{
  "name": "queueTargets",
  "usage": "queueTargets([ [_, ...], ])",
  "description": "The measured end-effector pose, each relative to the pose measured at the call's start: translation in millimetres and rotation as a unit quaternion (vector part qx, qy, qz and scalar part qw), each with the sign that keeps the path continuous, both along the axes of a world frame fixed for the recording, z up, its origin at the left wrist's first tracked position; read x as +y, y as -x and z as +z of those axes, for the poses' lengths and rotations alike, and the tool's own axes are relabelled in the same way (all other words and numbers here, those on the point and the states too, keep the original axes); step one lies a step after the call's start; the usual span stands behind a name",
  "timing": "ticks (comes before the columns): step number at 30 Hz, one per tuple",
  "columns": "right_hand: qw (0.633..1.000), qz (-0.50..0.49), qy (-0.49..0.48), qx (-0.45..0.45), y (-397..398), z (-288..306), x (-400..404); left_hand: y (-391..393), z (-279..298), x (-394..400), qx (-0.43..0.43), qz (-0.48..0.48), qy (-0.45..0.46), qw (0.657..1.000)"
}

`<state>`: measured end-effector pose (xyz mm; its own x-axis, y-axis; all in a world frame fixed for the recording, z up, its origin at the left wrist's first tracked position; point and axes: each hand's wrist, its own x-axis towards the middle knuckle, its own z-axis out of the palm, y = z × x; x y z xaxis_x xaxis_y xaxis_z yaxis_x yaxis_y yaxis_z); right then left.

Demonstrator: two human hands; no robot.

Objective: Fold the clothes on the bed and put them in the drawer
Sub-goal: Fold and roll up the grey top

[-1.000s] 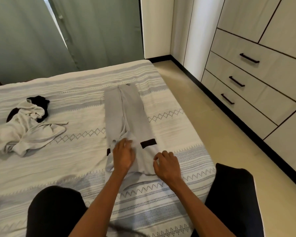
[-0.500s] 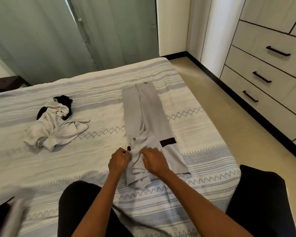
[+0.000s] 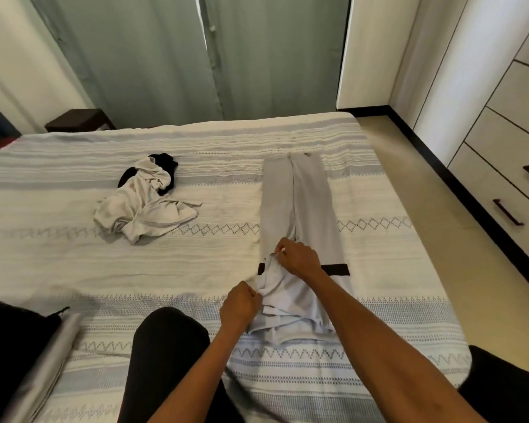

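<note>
Grey trousers [image 3: 297,206] with a black band lie lengthwise on the striped bed [image 3: 74,264], legs pointing away from me. My right hand [image 3: 298,259] pinches a fold of the grey cloth near the band. My left hand [image 3: 240,306] grips the bunched cloth at the trousers' near left edge. A crumpled white garment [image 3: 141,209] lies to the left, with a black garment [image 3: 162,164] partly under it. The drawers [image 3: 507,190] with dark handles stand shut at the right.
My knees in black [image 3: 165,361] rest on the bed's near edge. A dark and grey cloth [image 3: 28,361] lies at the near left. Green curtains [image 3: 196,56] hang behind the bed, beside a dark stool [image 3: 77,120]. Beige floor [image 3: 425,193] runs between bed and drawers.
My right hand has moved forward to the black band and my left hand has drawn back toward me, both pulling on the grey cloth. The view has shifted to the left.
</note>
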<state>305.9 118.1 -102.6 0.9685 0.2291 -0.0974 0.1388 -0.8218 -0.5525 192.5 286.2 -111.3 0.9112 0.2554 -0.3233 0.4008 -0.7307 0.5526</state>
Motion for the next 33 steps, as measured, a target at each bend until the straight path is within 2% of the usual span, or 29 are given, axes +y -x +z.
queueTargets([
  [4, 0.983, -0.073, -0.169, 0.025, -2, -3, -15, 11, 7, -16, -0.106, 0.005, 0.075, 0.991],
  [5, 0.965, -0.107, -0.235, 0.042, -2, -2, -21, 13, 10, -22, -0.134, -0.012, 0.085, 0.987],
  [7, 0.907, -0.187, -0.364, 0.1, -3, 2, -34, 16, 13, -37, -0.177, -0.069, 0.107, 0.976],
  [9, 0.859, -0.243, -0.426, 0.146, -7, 5, -53, 14, 15, -59, -0.194, -0.135, 0.126, 0.963],
  [10, 0.85, -0.257, -0.43, 0.161, -8, 4, -61, 13, 15, -69, -0.196, -0.166, 0.138, 0.957],
  [13, 0.853, -0.29, -0.4, 0.168, -7, -4, -84, 8, 7, -93, -0.14, -0.217, 0.177, 0.95],
  [15, 0.857, -0.306, -0.383, 0.161, -4, -15, -92, 10, -5, -97, -0.153, -0.242, 0.154, 0.946],
  [17, 0.868, -0.288, -0.37, 0.166, -2, -21, -94, 7, -19, -95, -0.229, -0.249, 0.089, 0.937],
  [18, 0.885, -0.269, -0.342, 0.165, -4, -23, -94, 6, -27, -92, -0.257, -0.263, 0.051, 0.929],
  [20, 0.924, -0.221, -0.275, 0.148, -3, -26, -92, 7, -35, -88, -0.252, -0.298, -0.041, 0.92],
  [22, 0.946, -0.199, -0.237, 0.095, 1, -23, -90, 9, -39, -87, -0.212, -0.317, -0.085, 0.92],
  [26, 0.961, -0.187, -0.203, -0.002, 3, -16, -86, 0, -44, -85, -0.166, -0.347, -0.039, 0.922],
  [30, 0.964, -0.214, -0.156, 0.014, 5, -26, -92, 1, -30, -92, -0.144, -0.359, 0.0, 0.922],
  [33, 0.978, -0.18, -0.099, 0.023, 12, -34, -101, 2, -23, -92, -0.124, -0.345, 0.044, 0.929],
])
